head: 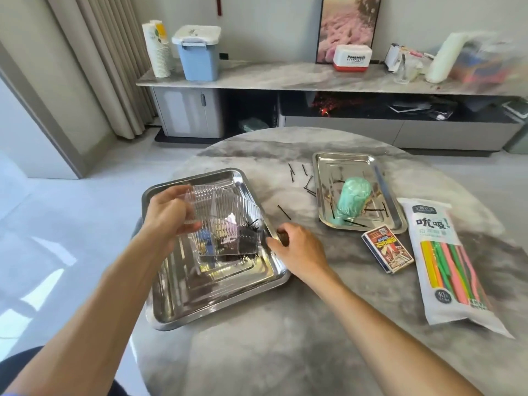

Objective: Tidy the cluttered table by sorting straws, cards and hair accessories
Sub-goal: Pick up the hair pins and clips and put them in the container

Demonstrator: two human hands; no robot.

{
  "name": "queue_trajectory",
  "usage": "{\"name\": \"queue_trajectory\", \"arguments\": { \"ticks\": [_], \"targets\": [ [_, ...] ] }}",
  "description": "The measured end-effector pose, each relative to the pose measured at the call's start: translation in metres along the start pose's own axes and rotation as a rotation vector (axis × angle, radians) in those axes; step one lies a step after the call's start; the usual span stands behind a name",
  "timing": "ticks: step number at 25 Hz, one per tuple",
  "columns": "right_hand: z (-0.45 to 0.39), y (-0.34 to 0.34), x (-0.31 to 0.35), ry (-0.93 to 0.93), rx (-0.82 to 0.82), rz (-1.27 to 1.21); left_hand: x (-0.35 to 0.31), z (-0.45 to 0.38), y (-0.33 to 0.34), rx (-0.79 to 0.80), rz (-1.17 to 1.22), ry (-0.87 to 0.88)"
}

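Note:
My left hand (pixel 167 217) grips the raised lid of a clear ribbed plastic box (pixel 225 224) that stands in the large steel tray (pixel 200 304) on the left; dark hairpins lie inside the box. My right hand (pixel 298 247) rests at this tray's right rim, fingers curled round something small and dark that I cannot make out. Several black hairpins (pixel 300 178) are scattered on the table between the trays. A second steel tray (pixel 323 167) holds a mint-green bag (pixel 353 198) and more pins. A card box (pixel 387 248) and a pack of coloured straws (pixel 448 261) lie to the right.
The round grey marble table (pixel 285 338) ends near the bottom and the right. Behind it runs a long sideboard (pixel 285 78) with paper cups, a blue bin, a white-and-red box and clutter.

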State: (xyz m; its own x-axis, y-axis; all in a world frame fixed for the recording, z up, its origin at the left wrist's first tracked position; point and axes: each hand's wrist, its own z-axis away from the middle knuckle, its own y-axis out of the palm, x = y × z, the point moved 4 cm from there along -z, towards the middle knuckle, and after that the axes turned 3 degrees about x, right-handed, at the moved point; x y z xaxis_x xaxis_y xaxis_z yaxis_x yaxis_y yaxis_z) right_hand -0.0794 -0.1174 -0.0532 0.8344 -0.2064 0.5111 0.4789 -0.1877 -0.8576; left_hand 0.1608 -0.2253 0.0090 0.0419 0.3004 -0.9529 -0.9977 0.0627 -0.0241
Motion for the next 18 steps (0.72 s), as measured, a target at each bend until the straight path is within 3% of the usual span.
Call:
{"name": "queue_trajectory", "arguments": {
  "ticks": [3, 6, 8, 10, 12, 13, 15, 18],
  "targets": [
    [-0.002, -0.041, -0.017, -0.047, -0.202, -0.028, 0.001, -0.002, -0.004, -0.140, -0.219, 0.033],
    [-0.015, -0.104, -0.057, 0.033, -0.505, 0.011, -0.026, 0.021, 0.008, -0.342, -0.760, 0.432],
    [-0.035, -0.130, -0.087, 0.140, -0.464, 0.151, -0.042, 0.053, 0.042, -0.311, -0.779, 0.727],
    [-0.055, -0.131, -0.106, 0.219, -0.196, 0.291, -0.039, 0.079, 0.089, -0.037, -0.768, 0.873],
    [-0.069, -0.120, -0.115, 0.221, 0.013, 0.303, -0.019, 0.094, 0.135, 0.203, -0.847, 0.863],
    [-0.070, -0.117, -0.116, 0.208, 0.038, 0.273, -0.005, 0.095, 0.155, 0.277, -0.896, 0.811],
    [-0.067, -0.121, -0.113, 0.146, -0.042, 0.222, 0.016, 0.082, 0.188, 0.343, -0.968, 0.686],
    [-0.040, -0.143, -0.102, -0.002, -0.134, 0.080, 0.033, 0.043, 0.226, 0.305, -1.006, 0.525]
  ]
}}
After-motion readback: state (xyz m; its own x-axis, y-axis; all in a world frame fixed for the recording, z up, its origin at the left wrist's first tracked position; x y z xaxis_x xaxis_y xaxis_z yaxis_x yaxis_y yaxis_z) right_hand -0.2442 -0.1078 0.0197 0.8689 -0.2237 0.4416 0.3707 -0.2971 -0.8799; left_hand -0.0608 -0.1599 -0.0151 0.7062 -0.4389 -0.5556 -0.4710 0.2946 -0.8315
